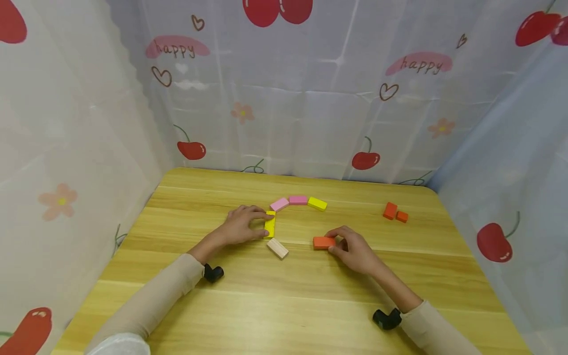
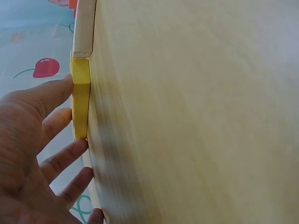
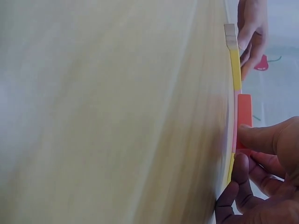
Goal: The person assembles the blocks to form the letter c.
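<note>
My left hand (image 1: pixel 241 225) touches a yellow block (image 1: pixel 270 226) that lies lengthwise on the table, its thumb and index fingertips on the block and the other fingers spread. Just below that block's near end lies a plain wood block (image 1: pixel 277 248), set at a slant. Between thumb and fingers my right hand (image 1: pixel 352 250) pinches the right end of an orange-red block (image 1: pixel 324 243). In the right wrist view the orange-red block (image 3: pixel 245 112) overlaps the row of blocks behind it.
A light pink block (image 1: pixel 279 204), a darker pink block (image 1: pixel 298 200) and another yellow block (image 1: pixel 317 203) curve away from the left hand. At the right lie an orange-red block (image 1: pixel 390 210) and a small orange cube (image 1: pixel 402 217). A printed curtain (image 1: pixel 301 123) surrounds the wooden table (image 1: pixel 275 305).
</note>
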A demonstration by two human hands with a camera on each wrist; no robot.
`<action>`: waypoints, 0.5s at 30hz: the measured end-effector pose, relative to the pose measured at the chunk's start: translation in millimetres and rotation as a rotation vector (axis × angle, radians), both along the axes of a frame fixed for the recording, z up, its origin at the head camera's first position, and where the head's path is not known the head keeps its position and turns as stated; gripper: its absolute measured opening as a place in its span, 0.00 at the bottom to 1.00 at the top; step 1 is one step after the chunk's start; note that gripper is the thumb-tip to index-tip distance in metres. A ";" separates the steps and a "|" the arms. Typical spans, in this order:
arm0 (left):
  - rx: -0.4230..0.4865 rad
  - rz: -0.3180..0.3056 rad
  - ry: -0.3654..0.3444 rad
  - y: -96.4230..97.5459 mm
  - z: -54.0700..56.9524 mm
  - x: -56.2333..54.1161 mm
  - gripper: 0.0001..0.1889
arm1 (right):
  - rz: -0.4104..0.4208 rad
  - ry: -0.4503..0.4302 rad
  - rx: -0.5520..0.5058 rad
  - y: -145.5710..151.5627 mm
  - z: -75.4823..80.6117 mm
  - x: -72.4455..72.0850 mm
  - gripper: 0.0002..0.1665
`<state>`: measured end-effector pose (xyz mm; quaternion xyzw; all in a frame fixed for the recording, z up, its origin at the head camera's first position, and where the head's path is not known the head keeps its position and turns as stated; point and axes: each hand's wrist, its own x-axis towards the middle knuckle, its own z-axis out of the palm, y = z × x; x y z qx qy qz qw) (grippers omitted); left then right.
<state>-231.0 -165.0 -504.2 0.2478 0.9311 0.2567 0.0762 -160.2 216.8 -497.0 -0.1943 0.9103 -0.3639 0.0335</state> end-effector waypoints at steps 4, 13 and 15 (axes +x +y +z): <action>-0.006 0.002 -0.003 1.2 0.4 -0.7 0.27 | 0.023 -0.004 0.014 -3.6 0.2 0.6 0.17; -0.007 -0.001 -0.006 0.6 -0.5 -1.7 0.27 | 0.122 -0.006 0.007 -17.0 0.6 2.4 0.17; -0.007 -0.003 -0.006 0.5 -0.8 -1.9 0.27 | 0.142 0.004 0.014 -19.6 -0.2 2.9 0.17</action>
